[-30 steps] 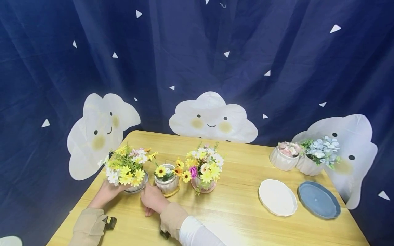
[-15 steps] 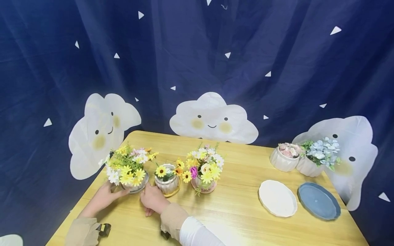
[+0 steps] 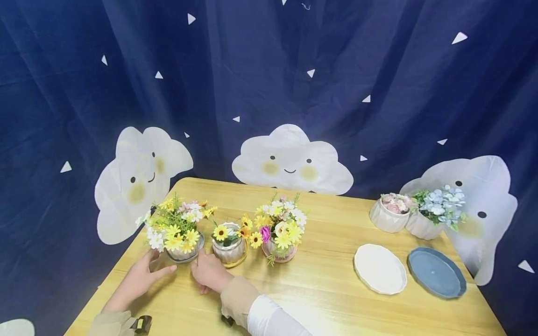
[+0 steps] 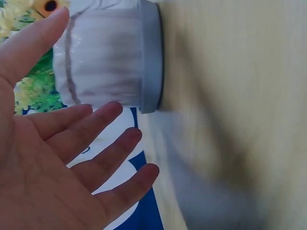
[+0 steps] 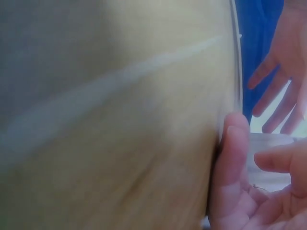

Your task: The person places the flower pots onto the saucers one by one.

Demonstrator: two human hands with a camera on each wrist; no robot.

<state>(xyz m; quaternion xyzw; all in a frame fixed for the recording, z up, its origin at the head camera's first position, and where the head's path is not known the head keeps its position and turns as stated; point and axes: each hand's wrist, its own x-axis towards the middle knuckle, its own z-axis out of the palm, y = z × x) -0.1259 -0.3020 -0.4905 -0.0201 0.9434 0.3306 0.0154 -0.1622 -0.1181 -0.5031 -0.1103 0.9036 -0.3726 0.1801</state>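
A pot of yellow and white flowers (image 3: 172,228) stands on a grey saucer (image 4: 152,62) at the table's left. Before it my left hand (image 3: 140,277) is spread, thumb and fingers apart. A gap shows between its thumb tip and the pot in the head view. My right hand (image 3: 212,271) lies low on the saucer's right side. One finger (image 5: 232,153) rests close against the saucer, while the thumb (image 5: 276,160) stands apart from it. Its other fingers are partly hidden. Right of that hand stands a sunflower pot (image 3: 229,252) on a yellow saucer (image 3: 237,265).
Another flower pot (image 3: 279,233) stands on a pink saucer (image 3: 290,255). A white plate (image 3: 380,269) and a blue plate (image 3: 437,273) lie at the right. Behind them are pots of pink (image 3: 388,219) and blue flowers (image 3: 441,205). A dark blue curtain (image 3: 269,70) hangs behind the table.
My left hand has come away from the left flower pot, drawing back toward me and spreading its fingers. The right hand has stayed beside the grey saucer.
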